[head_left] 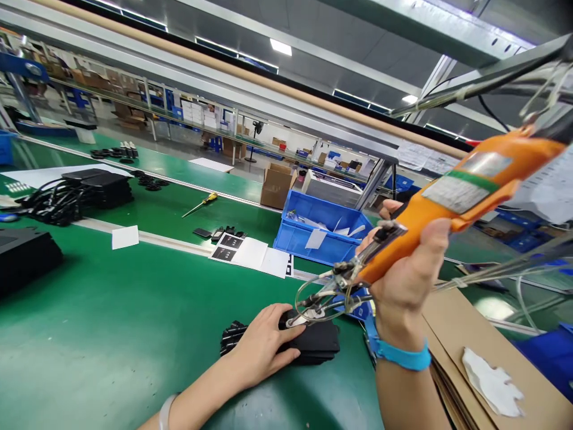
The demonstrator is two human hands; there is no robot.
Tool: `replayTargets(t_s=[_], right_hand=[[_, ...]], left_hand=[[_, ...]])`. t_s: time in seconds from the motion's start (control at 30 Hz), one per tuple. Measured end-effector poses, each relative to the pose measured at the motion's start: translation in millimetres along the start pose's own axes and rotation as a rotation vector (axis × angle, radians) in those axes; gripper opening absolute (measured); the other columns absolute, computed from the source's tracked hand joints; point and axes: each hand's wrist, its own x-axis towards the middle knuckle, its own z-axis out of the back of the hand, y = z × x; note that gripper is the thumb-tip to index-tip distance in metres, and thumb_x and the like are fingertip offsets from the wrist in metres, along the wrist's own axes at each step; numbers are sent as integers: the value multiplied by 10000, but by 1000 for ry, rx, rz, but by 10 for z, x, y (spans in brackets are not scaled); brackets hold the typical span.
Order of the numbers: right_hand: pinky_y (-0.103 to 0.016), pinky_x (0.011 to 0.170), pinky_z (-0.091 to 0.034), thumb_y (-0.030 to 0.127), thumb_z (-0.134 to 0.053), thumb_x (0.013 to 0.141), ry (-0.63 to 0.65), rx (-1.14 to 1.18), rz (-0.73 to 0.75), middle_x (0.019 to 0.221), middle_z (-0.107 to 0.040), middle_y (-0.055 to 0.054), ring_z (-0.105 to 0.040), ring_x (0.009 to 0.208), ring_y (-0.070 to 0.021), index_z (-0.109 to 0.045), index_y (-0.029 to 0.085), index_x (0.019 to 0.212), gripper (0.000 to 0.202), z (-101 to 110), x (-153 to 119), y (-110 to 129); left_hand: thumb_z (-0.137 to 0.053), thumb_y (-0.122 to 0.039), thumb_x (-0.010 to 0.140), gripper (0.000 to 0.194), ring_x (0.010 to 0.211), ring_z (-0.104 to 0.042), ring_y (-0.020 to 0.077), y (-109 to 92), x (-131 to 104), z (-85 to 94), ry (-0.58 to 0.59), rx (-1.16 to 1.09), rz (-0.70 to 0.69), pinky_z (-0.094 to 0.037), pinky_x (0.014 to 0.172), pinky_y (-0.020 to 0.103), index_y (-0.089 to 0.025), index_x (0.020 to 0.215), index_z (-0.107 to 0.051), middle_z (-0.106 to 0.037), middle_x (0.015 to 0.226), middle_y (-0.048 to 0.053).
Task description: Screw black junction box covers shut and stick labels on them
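My right hand point(409, 272) is wrapped round an orange power screwdriver point(465, 191) with a label and a green stripe. The tool slants down to the left, and thin tubes and metal fittings surround its front end. Its tip meets a small pale piece point(307, 316) on top of a stack of flat black units point(313, 343). My left hand point(268, 343) rests on that stack, fingers spread around the pale piece's left end. Black ribbed cable ends point(233, 337) stick out from the stack's left side.
A blue bin point(308, 242) with small bags stands behind printed sheets point(250, 251). A yellow-handled screwdriver point(201, 203), black cabled units point(98, 185) and a black stack point(27, 257) lie leftward. Cardboard point(478, 346) is at right.
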Motion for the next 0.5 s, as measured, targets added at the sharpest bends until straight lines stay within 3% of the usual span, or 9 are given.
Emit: replayTargets(t_s=[0.13,0.27,0.5], right_hand=[[-271,384,-409,652,-422,933,60,-22,-15,623,-497,6,-527,460,-137,-680,226,1130,537,49,30,140],[-275,398,-425,622,-427,942,103,-3,-106,652,-551,-3,-521,460,-133,-651,236,1185,508,96,-153,-68],[-248,395,-432,573,-427,957,96,-41,-69,590,-539,24,-521,440,-121,-650,209,1081,445,116,-368,-323]], left_hand=[[-781,-342,815,493,1191,-540,369,19,47,-103,-69,-63,51,-524,959,541,-256,1282,-647,-528,1309,161],[-815,-329,775,377,1218,-524,370,34,57,-138,-129,-116,53,-513,995,523,-215,1121,-715,-506,1323,161],[-791,-305,782,434,1191,-536,358,49,50,-160,-162,-167,51,-503,997,555,-222,1191,-672,-515,1314,151]])
